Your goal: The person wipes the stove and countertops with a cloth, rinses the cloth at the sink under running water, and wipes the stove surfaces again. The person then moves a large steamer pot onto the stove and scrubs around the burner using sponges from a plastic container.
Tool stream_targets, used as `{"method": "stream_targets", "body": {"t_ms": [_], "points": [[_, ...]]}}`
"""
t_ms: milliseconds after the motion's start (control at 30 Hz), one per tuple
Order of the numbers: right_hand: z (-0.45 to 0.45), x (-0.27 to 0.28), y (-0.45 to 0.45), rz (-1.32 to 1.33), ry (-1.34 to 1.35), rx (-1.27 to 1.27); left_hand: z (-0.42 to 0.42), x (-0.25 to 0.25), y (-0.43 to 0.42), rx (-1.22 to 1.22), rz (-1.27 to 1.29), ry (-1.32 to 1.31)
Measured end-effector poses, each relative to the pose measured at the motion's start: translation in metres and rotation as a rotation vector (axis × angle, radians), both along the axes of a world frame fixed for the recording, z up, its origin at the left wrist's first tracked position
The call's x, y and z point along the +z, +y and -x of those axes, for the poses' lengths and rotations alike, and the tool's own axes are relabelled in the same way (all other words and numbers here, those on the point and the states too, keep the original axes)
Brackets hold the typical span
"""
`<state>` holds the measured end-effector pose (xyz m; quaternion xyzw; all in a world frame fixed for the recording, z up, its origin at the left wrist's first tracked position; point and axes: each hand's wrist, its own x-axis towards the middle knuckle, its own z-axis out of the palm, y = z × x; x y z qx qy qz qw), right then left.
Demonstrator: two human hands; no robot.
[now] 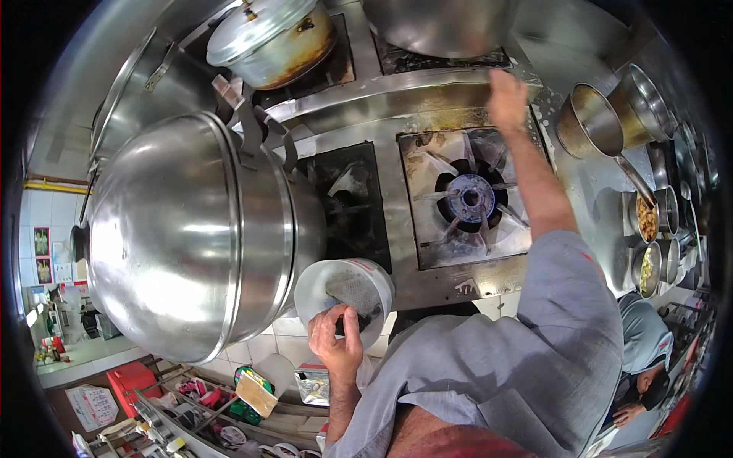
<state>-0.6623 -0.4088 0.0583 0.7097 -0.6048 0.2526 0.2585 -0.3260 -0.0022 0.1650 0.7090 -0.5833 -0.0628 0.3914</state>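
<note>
My left hand [336, 341] is at the near rim of a white bucket [307, 294], its fingers curled over the edge. Inside the bucket lies a grey cloth or mesh [355, 290] with dark matter. My right hand [508, 99] reaches forward over the stove, near the steel ledge [427, 91] behind the front burners and close to a large steel pot [439, 27]. Its fingers are smeared, so what it touches cannot be made out. Below the right forearm, the front burner [469, 197] is bare, with a stained tray around it.
A huge domed steel pot [168, 237] fills the left. A lidded pot [282, 53] stands at the back. Steel pans [592, 122] and small food containers [647, 217] line the right. Another person [645, 336] works at the lower right.
</note>
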Motion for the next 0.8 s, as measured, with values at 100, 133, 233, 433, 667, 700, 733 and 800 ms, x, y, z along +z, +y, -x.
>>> {"method": "stream_targets", "body": {"t_ms": [100,133,233,433,667,700,733,800], "points": [[-0.011,-0.012,-0.004,-0.041,-0.089,-0.042,0.0,0.0,-0.003,-0.005,0.023,0.006],[-0.028,-0.014,-0.008,-0.088,-0.188,-0.009,0.001,0.001,-0.004,-0.012,0.035,-0.008],[-0.092,0.001,-0.005,-0.138,-0.152,0.251,0.001,0.005,-0.008,-0.005,0.02,-0.022],[-0.155,-0.011,0.036,-0.26,-2.055,0.124,0.001,0.003,-0.006,0.054,0.026,-0.003],[-0.206,0.067,-0.02,-0.636,-2.872,0.084,-0.003,0.009,-0.008,0.03,0.033,-0.039],[-0.204,0.065,-0.024,-0.664,-2.921,0.118,-0.003,0.008,-0.008,0.033,0.053,-0.032],[-0.209,0.045,-0.021,-0.675,-2.917,0.1,-0.003,0.007,-0.007,0.027,0.067,-0.023],[-0.217,0.002,-0.019,-0.565,-2.876,0.232,-0.004,0.006,-0.006,0.031,0.088,-0.027]]}}
